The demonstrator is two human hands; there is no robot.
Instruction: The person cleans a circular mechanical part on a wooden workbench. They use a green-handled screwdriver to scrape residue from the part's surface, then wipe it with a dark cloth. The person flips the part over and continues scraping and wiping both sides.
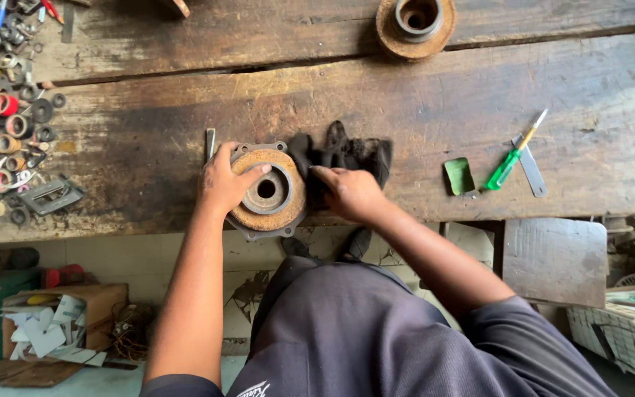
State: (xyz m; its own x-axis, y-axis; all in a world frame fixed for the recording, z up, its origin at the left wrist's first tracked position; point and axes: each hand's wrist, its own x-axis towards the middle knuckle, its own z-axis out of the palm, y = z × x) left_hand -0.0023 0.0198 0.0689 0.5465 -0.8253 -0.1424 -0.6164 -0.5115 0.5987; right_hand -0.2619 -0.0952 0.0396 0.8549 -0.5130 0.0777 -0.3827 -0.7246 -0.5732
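The rusty round cover (pixel 267 192) lies flat on the desk (pixel 148 147) near its front edge. It is a metal disc with a brown, corroded face, a raised grey hub in the middle and a dark hole at the centre. Grey lugs stick out around its rim. The black rag (pixel 347 153) lies crumpled just beside the cover, on its right side, touching it.

Open brown cardboard box (pixel 75 309) on floor, lower left.
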